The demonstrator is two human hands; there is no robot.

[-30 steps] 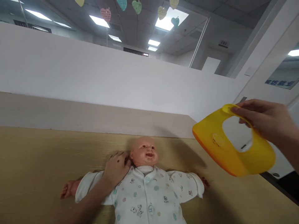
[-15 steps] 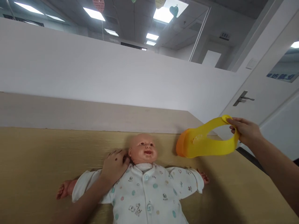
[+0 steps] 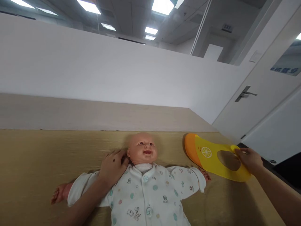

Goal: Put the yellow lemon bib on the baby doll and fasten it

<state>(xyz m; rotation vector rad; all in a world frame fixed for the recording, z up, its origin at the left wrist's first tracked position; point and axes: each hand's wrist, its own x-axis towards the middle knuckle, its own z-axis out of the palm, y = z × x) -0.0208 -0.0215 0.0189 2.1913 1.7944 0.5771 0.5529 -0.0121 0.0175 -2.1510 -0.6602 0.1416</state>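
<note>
A baby doll (image 3: 147,185) in a white patterned top lies face up on the wooden table (image 3: 47,153), its arms spread. My left hand (image 3: 114,166) rests flat over the doll's shoulder beside its head, fingers outstretched. Out to the right, my right hand (image 3: 250,160) pinches the neckband of a yellow silicone bib (image 3: 213,157) with an orange pocket and a printed citrus slice. The bib's near edge comes up by the doll's hand at right; whether they touch I cannot tell.
Behind the table runs a pale ledge (image 3: 94,114) against a white wall (image 3: 105,69) with glass above. At the right stands a white door (image 3: 261,103) with a metal handle (image 3: 245,93).
My right hand has lowered the bib and moved it slightly right, turning its printed face upward toward the camera. My left hand stays by the doll's head.
</note>
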